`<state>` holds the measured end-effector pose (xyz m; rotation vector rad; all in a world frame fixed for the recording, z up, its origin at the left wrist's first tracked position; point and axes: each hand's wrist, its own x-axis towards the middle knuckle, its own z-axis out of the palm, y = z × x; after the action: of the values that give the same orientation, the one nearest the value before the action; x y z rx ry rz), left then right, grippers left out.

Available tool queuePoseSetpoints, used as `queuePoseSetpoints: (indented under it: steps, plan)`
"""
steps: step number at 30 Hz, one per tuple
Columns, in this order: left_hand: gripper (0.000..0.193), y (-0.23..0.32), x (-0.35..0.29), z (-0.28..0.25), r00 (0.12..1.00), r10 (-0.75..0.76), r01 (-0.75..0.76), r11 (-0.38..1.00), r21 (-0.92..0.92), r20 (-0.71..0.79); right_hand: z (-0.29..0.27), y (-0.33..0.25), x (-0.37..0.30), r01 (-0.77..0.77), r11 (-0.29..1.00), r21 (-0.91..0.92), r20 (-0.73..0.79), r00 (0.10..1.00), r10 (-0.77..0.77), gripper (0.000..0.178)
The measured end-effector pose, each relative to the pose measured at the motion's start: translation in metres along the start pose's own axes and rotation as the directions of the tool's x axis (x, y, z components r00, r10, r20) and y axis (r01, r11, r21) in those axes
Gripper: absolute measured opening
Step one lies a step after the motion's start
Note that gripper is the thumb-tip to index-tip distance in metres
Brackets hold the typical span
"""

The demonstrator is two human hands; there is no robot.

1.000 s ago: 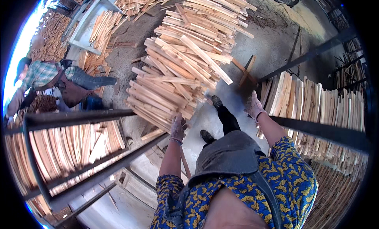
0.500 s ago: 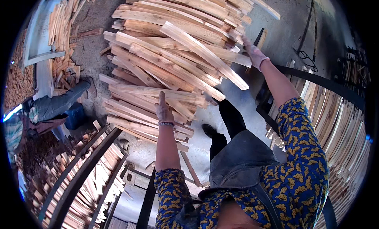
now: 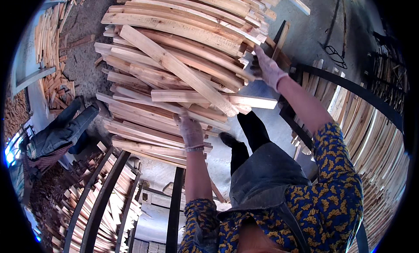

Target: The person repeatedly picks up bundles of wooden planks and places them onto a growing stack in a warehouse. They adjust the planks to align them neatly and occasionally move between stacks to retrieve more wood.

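Note:
A broad stack of pale wooden planks (image 3: 174, 30) lies crosswise before me, with loose planks on top. My left hand (image 3: 190, 131), in a light glove, is at the near part of the stack. Its fingers bend around the edge of a wooden plank (image 3: 146, 98), partly hidden by the hand. At the stack's right side is my gloved right hand (image 3: 269, 70), thumb and fingers apart, against the plank ends. One loose plank (image 3: 174, 67) slants across the top, its near end by a shorter crosswise plank (image 3: 255, 101).
Dark metal frames hold more wood strips at the lower left (image 3: 104, 209) and right (image 3: 371, 152). A person's trousered legs (image 3: 65, 126) show at the left, beside a pile of scrap wood (image 3: 56, 93). A metal hook (image 3: 335, 56) lies on the floor at the upper right.
The slanting plank lies farther left, and the short crosswise plank now shows below it. My left hand has moved down and slightly right, its fingers bending; my right hand has moved slightly left and down.

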<state>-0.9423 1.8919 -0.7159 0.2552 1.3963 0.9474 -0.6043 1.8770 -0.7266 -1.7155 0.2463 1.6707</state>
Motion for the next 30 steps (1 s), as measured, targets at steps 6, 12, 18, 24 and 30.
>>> queuePoseSetpoints:
  steps: [6,12,18,24,30]
  plan:
    - [0.068,-0.010,0.026,-0.007,0.975,-0.201,0.221,0.932,-0.286,0.099,0.018,0.043,0.013,0.617,0.503,-0.605,0.313,0.766,-0.562,0.079]
    - [0.083,0.000,0.033,-0.026,0.949,-0.202,0.266,0.926,-0.269,0.244,0.065,0.045,-0.067,0.437,0.751,-0.496,0.208,0.899,-0.385,0.070]
    - [0.097,0.003,0.034,-0.037,0.989,-0.131,0.141,0.970,-0.200,0.065,0.048,0.017,-0.050,0.388,0.759,-0.524,0.374,0.905,-0.205,0.080]
    - [0.096,0.007,0.027,-0.021,0.987,-0.134,0.152,0.957,-0.247,0.088,0.073,0.035,0.009,0.366,0.853,-0.371,0.067,0.927,-0.368,0.075]
    - [0.097,0.036,0.018,-0.054,0.997,0.067,-0.068,0.997,0.039,0.036,0.088,0.056,-0.043,0.366,0.713,-0.597,0.333,0.923,-0.195,0.056]
